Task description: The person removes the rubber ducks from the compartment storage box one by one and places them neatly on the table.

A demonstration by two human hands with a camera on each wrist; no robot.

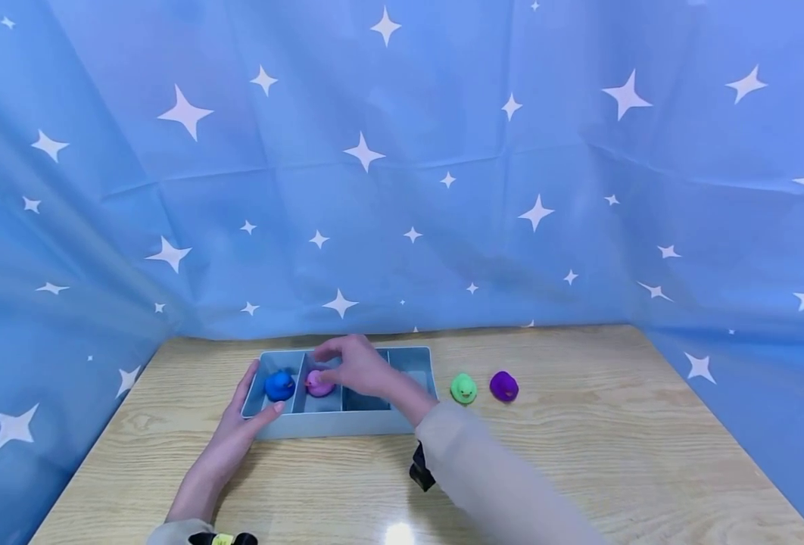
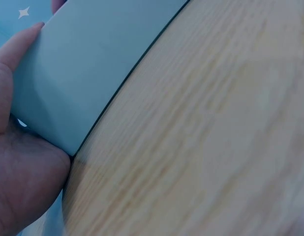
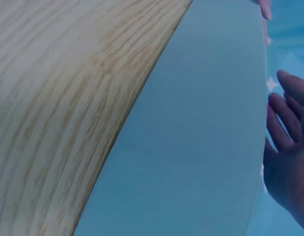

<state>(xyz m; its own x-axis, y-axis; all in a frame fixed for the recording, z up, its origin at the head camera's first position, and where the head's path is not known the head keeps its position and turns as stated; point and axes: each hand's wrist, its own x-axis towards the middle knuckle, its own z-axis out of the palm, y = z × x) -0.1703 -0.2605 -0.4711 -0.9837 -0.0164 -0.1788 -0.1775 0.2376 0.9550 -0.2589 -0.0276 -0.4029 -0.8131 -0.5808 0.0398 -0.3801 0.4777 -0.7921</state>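
A long light-blue box (image 1: 334, 426) with several compartments lies on the table. My left hand (image 1: 237, 425) holds its left end, fingers along the side and thumb over the front rim; in the left wrist view the thumb (image 2: 21, 46) lies on the front wall. A blue rubber duck (image 1: 279, 386) sits in the leftmost compartment. In the compartment beside it rests a pink rubber duck (image 1: 319, 384). Over that duck is my right hand (image 1: 361, 369), thumb close to it; whether they touch is unclear. The right wrist view shows its fingers (image 3: 286, 115) loosely spread beyond the box rim.
Right of the box, a green rubber duck (image 1: 463, 389) and a purple rubber duck (image 1: 504, 387) stand on the wooden table (image 1: 613, 454). A blue curtain (image 1: 443, 113) with white stars hangs behind the table and along both sides.
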